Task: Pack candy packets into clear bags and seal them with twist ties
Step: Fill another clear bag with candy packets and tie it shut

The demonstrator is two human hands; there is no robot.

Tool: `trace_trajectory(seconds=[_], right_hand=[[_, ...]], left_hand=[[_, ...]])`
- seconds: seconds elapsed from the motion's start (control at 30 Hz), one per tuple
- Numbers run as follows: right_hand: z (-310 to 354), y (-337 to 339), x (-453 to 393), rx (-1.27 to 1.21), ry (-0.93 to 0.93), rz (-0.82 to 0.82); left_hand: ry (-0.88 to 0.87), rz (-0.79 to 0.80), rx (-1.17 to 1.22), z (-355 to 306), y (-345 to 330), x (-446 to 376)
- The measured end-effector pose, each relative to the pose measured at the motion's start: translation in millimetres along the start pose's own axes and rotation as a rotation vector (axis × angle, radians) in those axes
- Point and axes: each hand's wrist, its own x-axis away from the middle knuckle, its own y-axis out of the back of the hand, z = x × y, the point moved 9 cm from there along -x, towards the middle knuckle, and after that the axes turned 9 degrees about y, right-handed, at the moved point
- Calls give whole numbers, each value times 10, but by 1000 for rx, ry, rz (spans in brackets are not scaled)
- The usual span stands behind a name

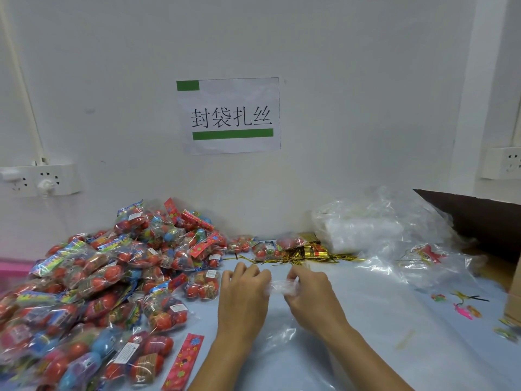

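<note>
Left hand (244, 289) and right hand (310, 289), fingers curled, pinching one clear bag (279, 287) between them over the blue table (380, 320), beside heaped candy packets (112, 277).

Two hands, left (244, 289) and right (310, 289), share one clear bag (279, 286). Candy packets (107, 280) heap at the tabletop's left edge, too many to count. One loose red card (183, 361) lies at the near edge. One heap of gold ties (310, 253), one stack of bags (363, 230), one sign (229, 115), two sockets: one left (39, 179), one right (501, 162).
</note>
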Motion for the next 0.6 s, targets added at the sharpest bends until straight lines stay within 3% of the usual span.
trace_trajectory(seconds=[0.37,0.6], right_hand=[[-269,-7,47,95,-217,44],[-191,-4,-5,-99,-119,8]], left_hand=[[27,-115,197,38,128,-14],[41,-25,243,63,67,-9]])
